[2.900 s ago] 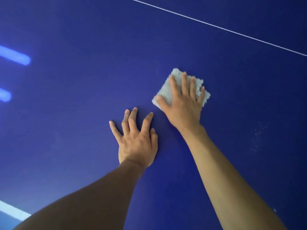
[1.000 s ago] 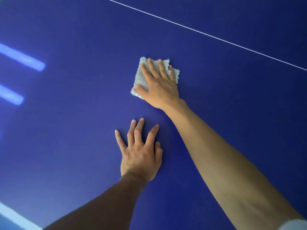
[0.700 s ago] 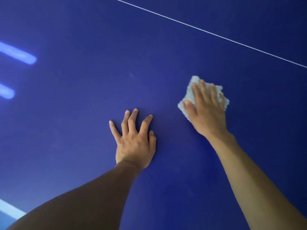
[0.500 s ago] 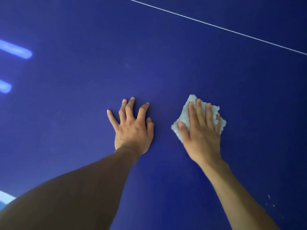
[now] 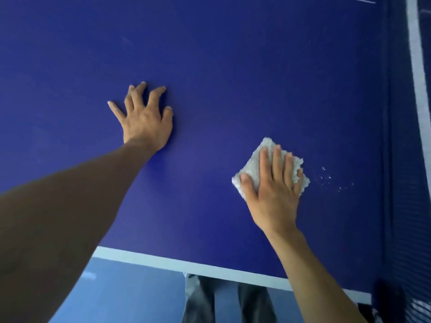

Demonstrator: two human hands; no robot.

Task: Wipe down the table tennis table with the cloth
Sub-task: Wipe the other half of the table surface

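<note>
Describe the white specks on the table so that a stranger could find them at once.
On the blue table, find the pale cloth under the right hand. Just right of it, toward the net, lie the specks. They are tiny scattered white dots, unlike the one solid cloth.

Entry, head view: no text, label, brand, number or sign can be read. The dark blue table tennis table top (image 5: 233,66) carries only a plain white edge line (image 5: 186,266), with no lettering on it. The pale grey fluffy cloth (image 5: 255,165) shows no readable tag or print on its visible surface.
</note>
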